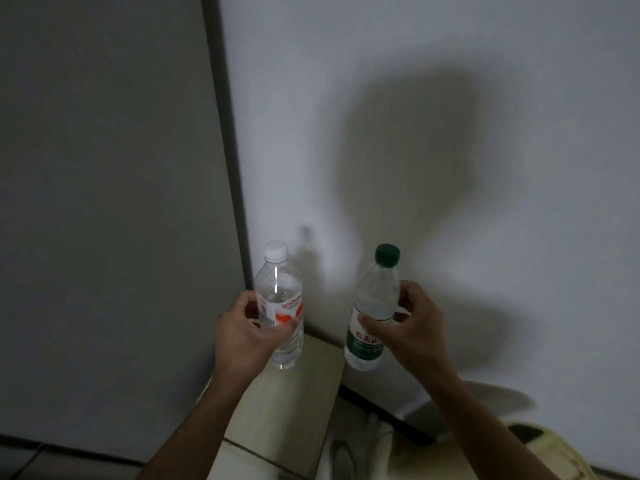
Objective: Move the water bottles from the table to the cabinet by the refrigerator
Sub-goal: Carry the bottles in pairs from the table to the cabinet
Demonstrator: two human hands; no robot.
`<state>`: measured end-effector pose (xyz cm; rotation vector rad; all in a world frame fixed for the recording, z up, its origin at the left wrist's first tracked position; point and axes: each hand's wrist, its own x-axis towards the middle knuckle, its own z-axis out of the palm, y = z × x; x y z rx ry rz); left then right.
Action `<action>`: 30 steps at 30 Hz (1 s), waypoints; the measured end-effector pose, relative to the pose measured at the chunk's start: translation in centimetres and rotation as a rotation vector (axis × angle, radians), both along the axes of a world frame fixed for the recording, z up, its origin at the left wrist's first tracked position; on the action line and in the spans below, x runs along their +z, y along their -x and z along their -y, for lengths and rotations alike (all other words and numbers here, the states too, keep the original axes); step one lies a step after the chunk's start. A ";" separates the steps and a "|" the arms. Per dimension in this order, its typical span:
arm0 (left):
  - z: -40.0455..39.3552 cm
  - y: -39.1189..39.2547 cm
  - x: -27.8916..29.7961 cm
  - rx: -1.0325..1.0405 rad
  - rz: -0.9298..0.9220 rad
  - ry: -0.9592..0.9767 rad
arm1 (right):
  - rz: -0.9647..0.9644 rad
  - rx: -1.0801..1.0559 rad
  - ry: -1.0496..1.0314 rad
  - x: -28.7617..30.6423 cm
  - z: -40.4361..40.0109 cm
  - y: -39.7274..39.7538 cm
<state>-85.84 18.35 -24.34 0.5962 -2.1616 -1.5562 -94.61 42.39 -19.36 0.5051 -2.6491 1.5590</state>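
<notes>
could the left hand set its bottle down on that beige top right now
Probably yes: the left hand holds the white-capped bottle just above the beige top, with nothing visible between.

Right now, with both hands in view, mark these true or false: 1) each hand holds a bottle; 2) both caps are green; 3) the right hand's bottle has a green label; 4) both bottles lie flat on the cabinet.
1) True: the left hand grips the white-capped bottle, the right hand the green-capped bottle.
2) False: one cap is white.
3) True.
4) False: both are held roughly upright.
</notes>
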 end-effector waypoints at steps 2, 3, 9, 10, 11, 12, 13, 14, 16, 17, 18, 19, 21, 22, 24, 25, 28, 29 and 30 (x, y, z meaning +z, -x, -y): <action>-0.5 0.6 -0.6 0.057 0.027 0.038 | 0.018 0.041 0.015 -1.4 0.1 2.0; -0.9 0.8 -1.0 0.089 0.045 0.061 | 0.034 0.059 0.031 -2.1 0.2 2.9; -4.0 1.3 -4.4 0.290 0.197 0.126 | 0.150 0.178 0.052 -7.0 0.2 8.1; -4.4 1.2 -5.1 0.310 0.212 0.121 | 0.168 0.200 0.038 -7.9 0.3 8.7; -4.7 1.1 -5.8 0.325 0.225 0.104 | 0.181 0.224 0.019 -8.7 0.5 9.2; -5.2 0.9 -6.7 0.336 0.239 0.082 | 0.193 0.246 -0.001 -9.5 0.6 9.5; -5.7 0.6 -7.4 0.347 0.250 0.063 | 0.201 0.263 -0.021 -10.2 0.7 9.6; -6.3 0.4 -7.9 0.358 0.257 0.045 | 0.211 0.277 -0.031 -10.8 0.7 9.6; -7.0 0.3 -9.1 0.362 0.268 0.014 | 0.246 0.295 -0.041 -12.4 0.6 9.8; -7.1 0.4 -9.9 0.365 0.274 0.001 | 0.262 0.297 -0.049 -13.3 0.6 9.8; -7.2 0.6 -10.6 0.371 0.283 -0.008 | 0.276 0.292 -0.055 -14.1 0.7 9.8; -7.0 0.8 -11.3 0.381 0.289 -0.014 | 0.272 0.290 -0.069 -15.0 0.9 9.9; -6.7 1.4 -13.3 0.389 0.291 -0.031 | 0.259 0.309 -0.086 -16.9 1.3 10.2; -6.6 1.6 -14.4 0.395 0.287 -0.039 | 0.266 0.315 -0.092 -17.9 1.5 10.4; -6.4 1.8 -16.4 0.422 0.278 -0.039 | 0.267 0.322 -0.118 -20.0 1.9 10.5; -6.3 1.8 -17.4 0.431 0.278 -0.036 | 0.266 0.330 -0.137 -21.1 2.0 10.4; -6.4 1.9 -21.2 0.442 0.303 -0.023 | 0.255 0.344 -0.158 -24.5 2.6 10.9; -6.5 1.8 -22.5 0.447 0.315 -0.028 | 0.250 0.344 -0.163 -25.7 2.8 11.0; -6.5 1.8 -23.8 0.452 0.323 -0.036 | 0.245 0.340 -0.167 -26.9 2.9 11.1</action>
